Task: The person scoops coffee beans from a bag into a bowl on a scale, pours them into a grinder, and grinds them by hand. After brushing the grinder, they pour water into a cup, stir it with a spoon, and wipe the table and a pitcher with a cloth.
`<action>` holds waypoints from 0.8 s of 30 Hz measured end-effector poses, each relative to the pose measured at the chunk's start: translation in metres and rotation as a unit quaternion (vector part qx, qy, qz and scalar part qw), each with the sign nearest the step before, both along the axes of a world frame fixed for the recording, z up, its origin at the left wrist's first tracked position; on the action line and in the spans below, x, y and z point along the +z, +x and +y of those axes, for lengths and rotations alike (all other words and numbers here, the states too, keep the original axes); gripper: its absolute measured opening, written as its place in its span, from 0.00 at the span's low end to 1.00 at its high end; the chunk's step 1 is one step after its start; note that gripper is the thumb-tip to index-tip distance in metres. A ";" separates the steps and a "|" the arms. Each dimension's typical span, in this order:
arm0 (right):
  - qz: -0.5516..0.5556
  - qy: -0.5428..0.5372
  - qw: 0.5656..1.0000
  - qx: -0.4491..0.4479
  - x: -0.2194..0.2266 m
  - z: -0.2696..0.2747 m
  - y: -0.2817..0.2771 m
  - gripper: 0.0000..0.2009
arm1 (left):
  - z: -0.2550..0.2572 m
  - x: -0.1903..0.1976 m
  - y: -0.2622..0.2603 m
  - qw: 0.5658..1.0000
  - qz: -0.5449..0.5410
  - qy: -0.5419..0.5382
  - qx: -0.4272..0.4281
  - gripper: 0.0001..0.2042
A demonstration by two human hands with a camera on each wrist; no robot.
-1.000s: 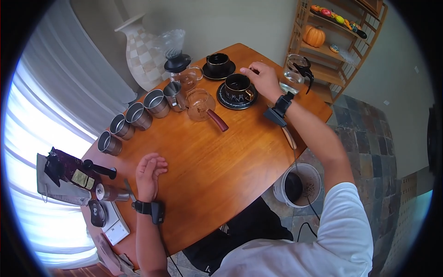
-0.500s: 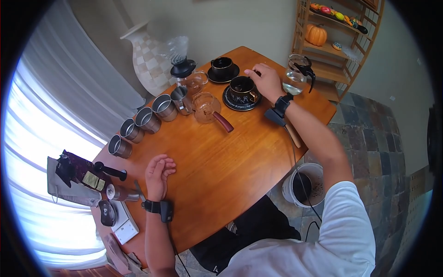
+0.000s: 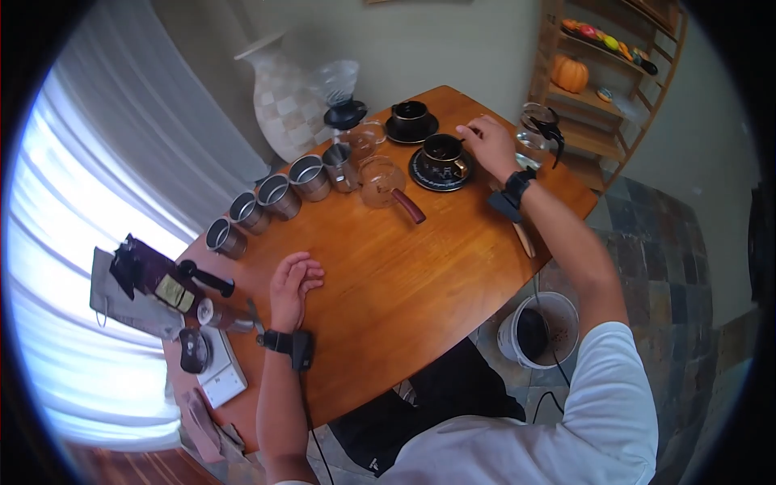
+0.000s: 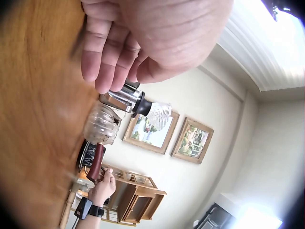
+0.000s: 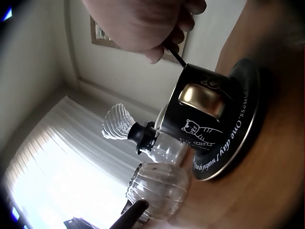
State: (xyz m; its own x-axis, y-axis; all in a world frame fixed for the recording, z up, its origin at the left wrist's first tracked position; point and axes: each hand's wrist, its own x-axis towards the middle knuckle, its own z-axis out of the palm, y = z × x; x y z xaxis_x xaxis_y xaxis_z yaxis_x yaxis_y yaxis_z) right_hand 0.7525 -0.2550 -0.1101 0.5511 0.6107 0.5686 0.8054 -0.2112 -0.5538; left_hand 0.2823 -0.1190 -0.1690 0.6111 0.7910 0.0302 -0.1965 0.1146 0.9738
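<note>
My right hand (image 3: 493, 145) pinches a thin dark rod (image 5: 175, 55), like a spoon's handle, that slants into a black cup (image 5: 195, 126). The rod's lower end is hidden inside the cup. This cup has a gold handle and white cat drawings, and stands on a black saucer (image 5: 224, 162) with white lettering and a gold rim. My left hand (image 3: 295, 287) rests on the table by its edge, fingers loosely bent and holding nothing. Ahead of it, between the hands, stands a glass pot (image 3: 381, 182) with a red-brown handle (image 3: 410, 207).
A second black cup (image 3: 411, 120) on a saucer stands behind. Several metal cups (image 3: 279, 196) line the far left edge, near a glass server with a black dripper (image 3: 345, 114). Right of my right hand is a glass jug (image 3: 531, 145). A scale (image 3: 222, 378) lies left; a bucket (image 3: 509, 339) stands below.
The head view has shifted, so the table's things appear farther right. My right hand stays at the cup with the rod, and my left hand keeps its place on the table.
</note>
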 end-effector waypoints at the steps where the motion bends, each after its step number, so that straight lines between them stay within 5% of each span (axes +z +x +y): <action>1: -0.057 0.022 0.998 0.000 0.006 0.008 0.015 0.24 | -0.008 0.001 -0.011 1.000 -0.011 -0.002 0.008 0.12; 3: -0.083 0.013 0.996 -0.002 0.049 0.008 0.019 0.33 | -0.001 0.006 0.002 1.000 -0.008 0.000 -0.006 0.12; 7: -0.100 0.083 0.991 0.016 0.122 0.022 0.023 0.31 | 0.003 -0.002 0.000 1.000 0.002 -0.006 -0.011 0.12; 12: -0.051 0.187 0.972 0.132 0.196 0.036 -0.044 0.27 | -0.008 0.026 0.004 1.000 0.014 0.020 0.013 0.11; 17: -0.010 0.170 0.950 0.260 0.134 0.049 -0.159 0.18 | -0.035 0.080 -0.030 0.992 0.015 0.122 0.004 0.11; 20: 0.033 0.014 0.929 0.367 0.062 0.059 -0.225 0.14 | -0.062 0.099 -0.079 0.948 0.058 0.256 0.182 0.13; 22: 0.089 -0.177 0.865 0.461 0.033 0.056 -0.282 0.15 | -0.066 0.104 -0.107 0.865 0.101 0.353 0.342 0.15; 23: 0.028 -0.180 0.847 0.499 0.006 0.065 -0.307 0.19 | -0.065 0.106 -0.117 0.813 0.092 0.406 0.408 0.17; 24: -0.012 -0.175 0.834 0.523 -0.003 0.067 -0.336 0.20 | -0.063 0.108 -0.125 0.812 0.098 0.408 0.405 0.17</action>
